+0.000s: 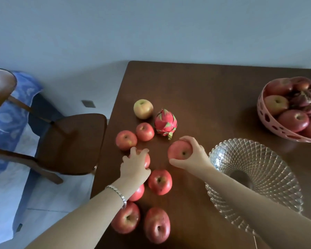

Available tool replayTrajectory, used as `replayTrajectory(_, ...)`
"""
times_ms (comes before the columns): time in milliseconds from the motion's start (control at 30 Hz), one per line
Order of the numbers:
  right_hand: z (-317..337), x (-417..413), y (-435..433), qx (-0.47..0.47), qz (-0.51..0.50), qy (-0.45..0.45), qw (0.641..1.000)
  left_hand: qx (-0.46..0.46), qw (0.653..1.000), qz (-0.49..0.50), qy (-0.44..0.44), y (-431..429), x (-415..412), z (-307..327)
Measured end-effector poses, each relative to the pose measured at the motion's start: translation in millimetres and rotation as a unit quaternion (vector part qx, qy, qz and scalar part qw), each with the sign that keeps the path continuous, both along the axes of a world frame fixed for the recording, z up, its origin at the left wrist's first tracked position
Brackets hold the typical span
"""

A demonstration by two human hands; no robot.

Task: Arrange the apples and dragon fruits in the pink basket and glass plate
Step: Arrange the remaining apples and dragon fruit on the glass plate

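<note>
Several red apples lie loose on the left part of the brown table (214, 97). My left hand (134, 167) grips one red apple (147, 159) from above. My right hand (196, 153) holds another red apple (180, 150) between thumb and fingers, just left of the glass plate (269, 166), which holds no fruit. A pink dragon fruit (165, 122) stands behind my right hand, beside a yellowish apple (143, 109). The pink basket (266, 115) at the far right holds several apples and dragon fruits.
A dark wooden chair (70, 141) stands against the table's left edge. Blue patterned cloth (9, 115) lies on the floor side at the left. More apples (157, 224) lie near the table's front edge, under my left forearm.
</note>
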State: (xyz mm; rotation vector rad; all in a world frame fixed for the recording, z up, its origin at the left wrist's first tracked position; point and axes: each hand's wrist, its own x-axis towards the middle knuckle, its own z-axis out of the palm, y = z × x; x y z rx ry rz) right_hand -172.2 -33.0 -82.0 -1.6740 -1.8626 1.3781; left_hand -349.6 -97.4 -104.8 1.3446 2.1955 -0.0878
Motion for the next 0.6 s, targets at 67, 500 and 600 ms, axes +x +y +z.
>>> replayTrajectory(67,12.8,36.7,-2.4,0.035,-0.033,0.023,0.999,0.046,0.999,0.024,-0.001,0.1,4.0,9.7)
replayTrajectory(500,-26.3,184.2,-12.9,0.005,-0.027,-0.132,0.991,0.24,0.964,-0.032,-0.111,7.6,121.6,59.0)
replayTrajectory(600,-28.9,188.4,-11.3,-0.008,-0.02,-0.123,0.992,0.227,0.966,-0.048,-0.114,5.3,145.9,57.5)
